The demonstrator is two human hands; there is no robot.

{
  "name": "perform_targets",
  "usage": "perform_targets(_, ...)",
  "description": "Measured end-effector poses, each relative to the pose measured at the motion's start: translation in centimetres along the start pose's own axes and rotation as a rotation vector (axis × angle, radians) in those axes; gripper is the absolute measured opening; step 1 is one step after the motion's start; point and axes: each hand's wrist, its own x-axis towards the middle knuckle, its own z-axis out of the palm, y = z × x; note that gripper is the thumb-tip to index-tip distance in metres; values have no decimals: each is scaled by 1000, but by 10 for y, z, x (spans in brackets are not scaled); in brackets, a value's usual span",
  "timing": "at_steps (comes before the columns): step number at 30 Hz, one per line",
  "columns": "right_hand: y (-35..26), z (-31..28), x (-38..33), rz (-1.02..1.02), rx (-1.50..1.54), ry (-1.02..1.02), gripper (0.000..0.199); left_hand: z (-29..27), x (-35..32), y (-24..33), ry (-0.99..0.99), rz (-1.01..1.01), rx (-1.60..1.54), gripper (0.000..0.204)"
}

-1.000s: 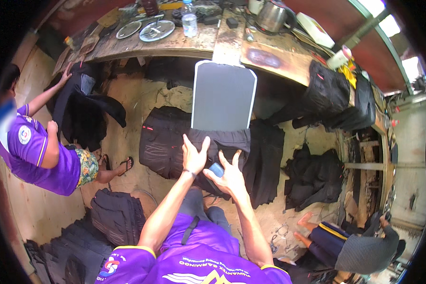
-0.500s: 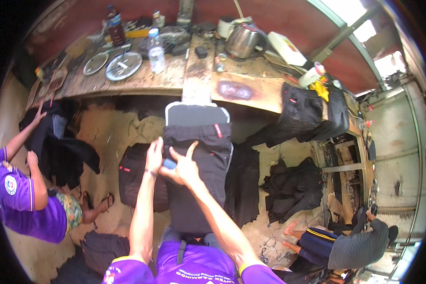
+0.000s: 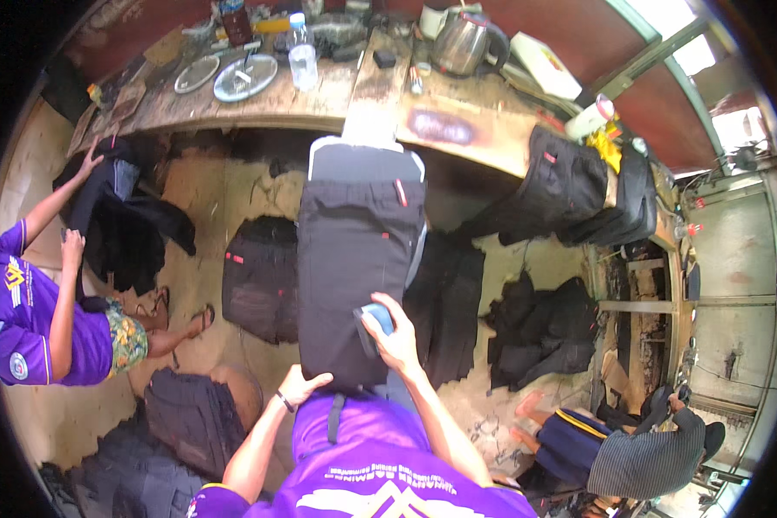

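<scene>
A pair of black shorts [image 3: 354,259] with small red tags lies spread over a grey ironing board [image 3: 364,157] in front of me. My right hand [image 3: 394,336] rests on the lower part of the shorts, closed around a blue-topped dark iron [image 3: 373,324]. My left hand [image 3: 300,386] grips the near hem of the shorts at the board's near end, fingers curled on the cloth.
A wooden bench [image 3: 354,95] behind the board carries a water bottle [image 3: 301,57], metal plates [image 3: 243,77] and a kettle [image 3: 463,43]. Piles of black garments [image 3: 261,278] lie on the floor. A person in a purple shirt [image 3: 30,311] handles dark cloth at left; another person [image 3: 656,436] sits at lower right.
The bare grey board has been covered with black shorts. My hands, earlier raised together over the cloth, have separated: right now on the iron, left down at the near hem.
</scene>
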Motion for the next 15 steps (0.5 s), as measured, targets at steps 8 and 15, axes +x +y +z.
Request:
perform_targets(8,3,-26,1,-53,180,27,39,-60,54,41,727,224,811,48)
perform_targets(15,52,-100,55,120,-162,-6,32,45,176,187,634,113,987,123)
